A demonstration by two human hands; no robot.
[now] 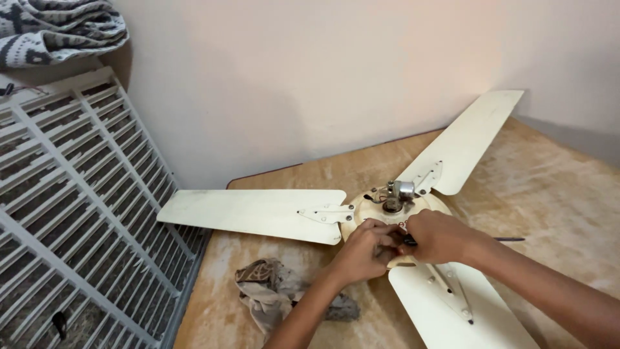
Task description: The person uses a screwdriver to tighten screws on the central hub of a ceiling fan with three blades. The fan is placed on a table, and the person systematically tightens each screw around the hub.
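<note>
A cream three-blade ceiling fan (258, 212) lies on a worn brown tabletop (555, 194), its round motor hub (387, 205) facing up with a small metal capacitor (403, 189) and wires on top. Both my hands rest on the near side of the hub. My right hand (439, 236) grips a dark-handled screwdriver whose thin shaft (510, 239) sticks out to the right. My left hand (365, 251) presses its curled fingers against the hub beside the tool; what they pinch is hidden.
A crumpled brown and grey rag (274, 291) lies on the table near my left forearm. A white slatted metal grille (71, 213) leans at the left. Patterned cloth (51, 29) hangs at the top left. A plain pale wall (323, 77) stands behind.
</note>
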